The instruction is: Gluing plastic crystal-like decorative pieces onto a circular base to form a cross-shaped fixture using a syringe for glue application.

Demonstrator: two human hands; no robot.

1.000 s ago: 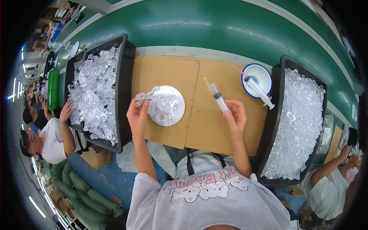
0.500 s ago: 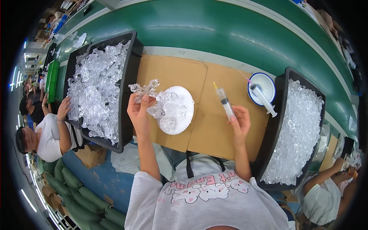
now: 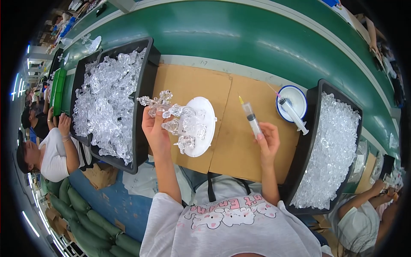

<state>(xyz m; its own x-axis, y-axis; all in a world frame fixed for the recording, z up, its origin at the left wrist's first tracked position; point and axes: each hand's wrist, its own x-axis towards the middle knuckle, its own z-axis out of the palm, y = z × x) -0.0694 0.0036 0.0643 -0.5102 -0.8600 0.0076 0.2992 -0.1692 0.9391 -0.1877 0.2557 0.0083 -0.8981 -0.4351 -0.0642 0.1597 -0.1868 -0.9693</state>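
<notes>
My left hand (image 3: 156,133) is closed round part of a clear plastic ornament (image 3: 162,100) with a branching, knobbly top. Its body joins a round white base (image 3: 207,130), which is tilted so that its flat side faces right. Several clear figures stick out from that base towards the hand. To the right, my right hand (image 3: 269,139) grips the lower part of a syringe (image 3: 251,120) with a yellow needle tip pointing up and away. The needle is apart from the ornament.
Brown cardboard (image 3: 231,141) covers the work surface. A blue-rimmed white bowl (image 3: 280,112) holds a second syringe (image 3: 295,116) with a pink needle tip. Black bins (image 3: 139,103) of clear parts stand left, another black bin (image 3: 309,141) right. A green conveyor belt (image 3: 222,30) runs behind; co-workers sit both sides.
The ornament has tipped, its white base turning more edge-on and its clear figures leaning further left. My left hand has rolled with it. The right hand and syringe have barely shifted, slightly lower.
</notes>
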